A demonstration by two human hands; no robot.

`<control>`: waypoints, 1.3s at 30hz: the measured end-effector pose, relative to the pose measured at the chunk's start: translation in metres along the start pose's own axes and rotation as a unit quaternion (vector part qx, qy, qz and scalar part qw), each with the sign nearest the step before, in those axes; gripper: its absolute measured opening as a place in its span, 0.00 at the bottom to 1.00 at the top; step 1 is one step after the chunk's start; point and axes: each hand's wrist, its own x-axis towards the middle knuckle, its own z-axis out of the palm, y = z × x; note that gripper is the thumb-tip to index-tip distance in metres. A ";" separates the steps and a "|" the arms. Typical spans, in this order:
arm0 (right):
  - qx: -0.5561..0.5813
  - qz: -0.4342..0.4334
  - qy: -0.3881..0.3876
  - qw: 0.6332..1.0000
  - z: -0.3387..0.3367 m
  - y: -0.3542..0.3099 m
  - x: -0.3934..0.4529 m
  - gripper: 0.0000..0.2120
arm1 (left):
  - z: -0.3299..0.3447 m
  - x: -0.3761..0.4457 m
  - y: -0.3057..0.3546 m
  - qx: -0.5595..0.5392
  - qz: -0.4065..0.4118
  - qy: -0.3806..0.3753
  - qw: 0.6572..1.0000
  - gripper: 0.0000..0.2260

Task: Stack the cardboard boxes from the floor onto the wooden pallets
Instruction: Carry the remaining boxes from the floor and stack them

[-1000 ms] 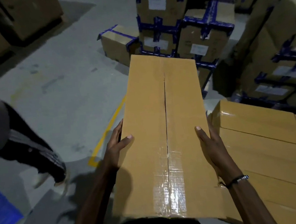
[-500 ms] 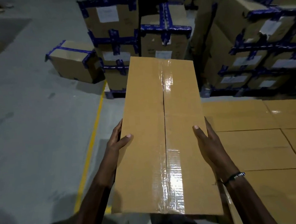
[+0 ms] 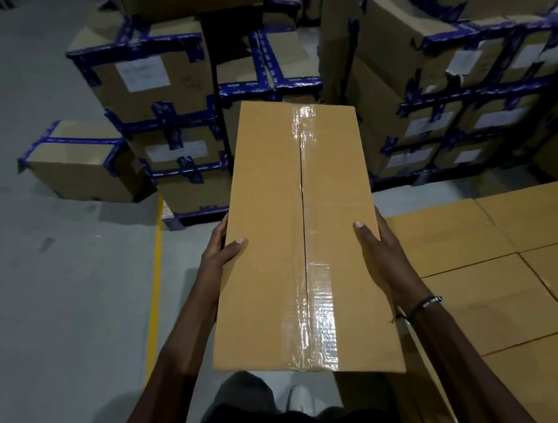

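While both hands are carrying it, one long cardboard box is filling the middle of the view.

Carried box: a plain brown cardboard box point(image 3: 295, 244) is being held lengthwise in the air, pointing away from the person, with clear tape running along its top seam.

Left hand: the left hand point(image 3: 221, 248) is gripping the box's left side, thumb lying on top, fingers curling down the side wall.

Right hand: the right hand point(image 3: 382, 255) is gripping the right side the same way, thumb on top; a dark wristband point(image 3: 422, 306) is sitting on the wrist.

Stacked boxes: a flat layer of matching brown boxes point(image 3: 501, 274) is lying just beside the carried box, to its right and lower.

Background stacks: boxes bound in blue tape point(image 3: 154, 86) with white labels are standing in piles ahead.

Floor: a grey floor point(image 3: 56, 303) is carrying a yellow line point(image 3: 155, 289) on the left; one blue-taped box point(image 3: 79, 163) is sitting alone on it.
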 end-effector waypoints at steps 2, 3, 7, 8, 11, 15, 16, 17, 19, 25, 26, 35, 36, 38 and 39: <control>-0.004 0.006 0.021 1.000 0.003 -0.002 0.020 0.25 | 0.001 0.030 0.006 -0.004 -0.013 -0.017 1.000 0.26; -0.003 0.008 0.031 0.999 0.004 -0.002 0.030 0.25 | 0.001 0.045 0.009 -0.006 -0.020 -0.026 0.999 0.28; 0.023 0.017 0.071 0.997 0.017 -0.002 0.072 0.24 | 0.002 0.112 0.013 -0.007 -0.038 -0.065 0.997 0.29; 0.029 0.019 0.086 0.996 0.022 -0.002 0.084 0.24 | 0.002 0.132 0.015 -0.010 -0.043 -0.077 0.996 0.26; 0.029 0.019 0.131 0.991 0.041 -0.004 0.119 0.22 | -0.001 0.191 0.023 -0.006 -0.064 -0.123 0.990 0.22; 0.036 0.011 0.184 0.982 0.069 -0.015 0.163 0.19 | -0.003 0.275 0.051 0.017 -0.076 -0.186 0.980 0.21; 0.043 0.015 0.200 0.979 0.075 -0.018 0.172 0.19 | -0.002 0.293 0.058 0.025 -0.075 -0.205 0.976 0.21; 0.048 0.018 0.216 0.975 0.080 -0.022 0.180 0.20 | 0.000 0.309 0.064 0.034 -0.077 -0.222 0.971 0.20; 0.046 0.017 0.251 0.967 0.087 -0.026 0.194 0.24 | 0.006 0.339 0.077 0.043 -0.079 -0.258 0.962 0.20; 0.047 0.043 0.322 0.944 0.091 -0.031 0.215 0.31 | 0.035 0.404 0.084 0.060 -0.110 -0.339 0.932 0.26; 0.054 0.046 0.341 0.937 0.091 -0.032 0.216 0.33 | 0.042 0.411 0.082 0.060 -0.117 -0.354 0.926 0.27; 0.044 0.072 0.483 0.872 0.056 -0.019 0.201 0.32 | 0.137 0.446 0.066 0.109 -0.128 -0.476 0.863 0.22; 0.049 0.082 0.499 0.862 0.050 -0.019 0.197 0.32 | 0.150 0.447 0.061 0.119 -0.128 -0.488 0.855 0.22; 0.052 0.103 0.525 0.843 0.038 -0.016 0.190 0.32 | 0.176 0.449 0.053 0.143 -0.123 -0.512 0.838 0.25; 0.054 0.114 0.535 0.835 0.031 -0.013 0.186 0.33 | 0.189 0.450 0.049 0.153 -0.115 -0.524 0.830 0.26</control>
